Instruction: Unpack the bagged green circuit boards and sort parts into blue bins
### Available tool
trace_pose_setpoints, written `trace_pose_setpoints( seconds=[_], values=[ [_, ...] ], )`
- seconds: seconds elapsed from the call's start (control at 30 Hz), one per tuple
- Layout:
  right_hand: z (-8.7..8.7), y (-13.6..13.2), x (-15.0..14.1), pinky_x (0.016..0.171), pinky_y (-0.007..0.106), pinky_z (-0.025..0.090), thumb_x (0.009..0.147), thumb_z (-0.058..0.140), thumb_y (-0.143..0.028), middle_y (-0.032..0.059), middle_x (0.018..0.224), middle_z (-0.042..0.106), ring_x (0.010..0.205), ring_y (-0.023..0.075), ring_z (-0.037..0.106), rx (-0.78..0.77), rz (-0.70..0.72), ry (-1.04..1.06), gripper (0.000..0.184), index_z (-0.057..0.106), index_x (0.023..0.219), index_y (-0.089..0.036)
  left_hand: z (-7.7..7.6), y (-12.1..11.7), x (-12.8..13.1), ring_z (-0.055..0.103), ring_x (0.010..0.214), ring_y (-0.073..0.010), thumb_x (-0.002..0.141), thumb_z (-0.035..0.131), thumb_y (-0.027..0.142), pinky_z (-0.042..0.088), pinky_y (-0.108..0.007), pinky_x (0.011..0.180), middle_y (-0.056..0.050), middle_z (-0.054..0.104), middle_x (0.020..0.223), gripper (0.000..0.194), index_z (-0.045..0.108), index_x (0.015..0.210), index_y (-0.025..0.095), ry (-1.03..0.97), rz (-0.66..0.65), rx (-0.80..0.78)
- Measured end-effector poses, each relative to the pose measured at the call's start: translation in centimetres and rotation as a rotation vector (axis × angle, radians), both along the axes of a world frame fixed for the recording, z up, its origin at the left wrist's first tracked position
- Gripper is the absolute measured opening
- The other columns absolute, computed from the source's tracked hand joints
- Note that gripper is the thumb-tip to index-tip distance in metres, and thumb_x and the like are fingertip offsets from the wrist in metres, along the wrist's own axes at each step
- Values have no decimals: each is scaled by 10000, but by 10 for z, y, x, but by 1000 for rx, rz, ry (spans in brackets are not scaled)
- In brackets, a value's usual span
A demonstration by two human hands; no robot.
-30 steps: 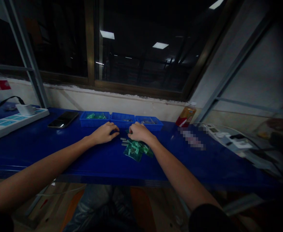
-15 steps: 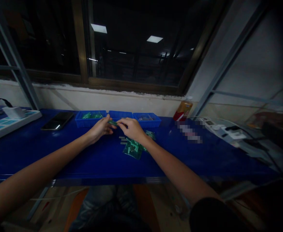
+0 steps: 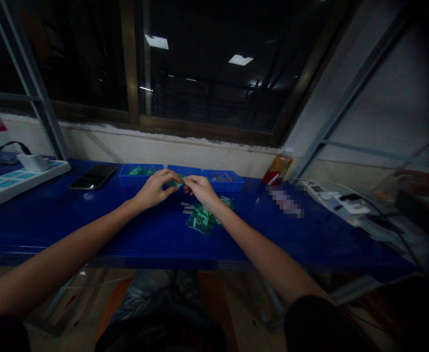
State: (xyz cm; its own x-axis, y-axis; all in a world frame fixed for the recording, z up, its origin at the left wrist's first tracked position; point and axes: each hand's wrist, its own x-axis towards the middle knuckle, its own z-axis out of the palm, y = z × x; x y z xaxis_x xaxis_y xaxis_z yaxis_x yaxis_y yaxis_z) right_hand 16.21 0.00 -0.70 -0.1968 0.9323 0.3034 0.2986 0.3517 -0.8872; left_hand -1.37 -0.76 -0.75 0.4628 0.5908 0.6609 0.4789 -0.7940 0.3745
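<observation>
A small green plastic bag (image 3: 178, 181) is held up between my hands in front of the blue bins. My left hand (image 3: 157, 188) has its thumb and fingers curled around the bag's left side. At the bag's right end, my right hand (image 3: 201, 189) pinches with thumb and fingertips. What is inside the bag is too small and dark to tell. Below my right hand lies a pile of green bags (image 3: 200, 221) with small parts showing in them. Several short metal pins (image 3: 187, 209) lie beside the pile's left edge.
Along the wall stand a left blue bin (image 3: 126, 182) with green bags, a middle blue bin (image 3: 195, 171) partly hidden, and a right blue bin (image 3: 232, 186) with small parts. A phone (image 3: 94, 177), power strip (image 3: 23, 182) and drink bottle (image 3: 278, 168) are on the blue table (image 3: 133, 239).
My left hand has turned, its fingers now curling over the green bag. Both hands have moved slightly right, and more of the bag shows between them. The camera view has shifted a little.
</observation>
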Motion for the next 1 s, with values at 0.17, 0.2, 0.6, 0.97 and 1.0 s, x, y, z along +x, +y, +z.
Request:
trace_pose_setpoints(
  seconds=[0.17, 0.2, 0.6, 0.97, 1.0],
  values=[
    [-2, 5, 2, 522, 199, 408, 755, 525, -349, -18, 609, 548, 537, 85, 508, 72, -102, 129, 194, 578, 740, -163, 0, 0, 4, 509, 1015, -226, 769, 562, 420, 433, -384, 853, -101, 534, 1058, 340, 617, 981, 160, -45, 39, -129],
    [-2, 6, 3, 530, 207, 416, 755, 522, -348, -20, 603, 544, 539, 90, 510, 104, -114, 118, 193, 581, 745, -165, -1, 1, 4, 530, 960, -219, 788, 514, 463, 447, -369, 811, -101, 554, 1015, 380, 617, 973, 147, -100, 49, -237],
    [-4, -5, 1, 675, 238, 472, 710, 469, -111, 42, 930, 619, 819, 127, 575, 381, 5, -200, 266, 638, 903, -181, -1, 10, -1, 501, 600, -101, 692, 597, 322, 415, -247, 616, 0, 537, 687, 206, 518, 773, 150, -576, -13, -777],
    [-3, 6, 2, 555, 216, 426, 664, 603, -238, -58, 594, 517, 552, 92, 508, 21, 45, 151, 301, 528, 950, -180, -2, 10, 1, 504, 635, -112, 741, 556, 292, 412, -244, 594, 3, 537, 687, 172, 507, 824, 149, -387, -14, -493],
    [-3, 7, 3, 557, 217, 425, 664, 603, -234, -49, 598, 521, 556, 90, 507, 13, 56, 142, 247, 544, 895, -171, -2, 9, 1, 505, 629, -110, 744, 551, 292, 413, -242, 589, 4, 538, 685, 173, 506, 831, 150, -390, -9, -517]
  ],
)
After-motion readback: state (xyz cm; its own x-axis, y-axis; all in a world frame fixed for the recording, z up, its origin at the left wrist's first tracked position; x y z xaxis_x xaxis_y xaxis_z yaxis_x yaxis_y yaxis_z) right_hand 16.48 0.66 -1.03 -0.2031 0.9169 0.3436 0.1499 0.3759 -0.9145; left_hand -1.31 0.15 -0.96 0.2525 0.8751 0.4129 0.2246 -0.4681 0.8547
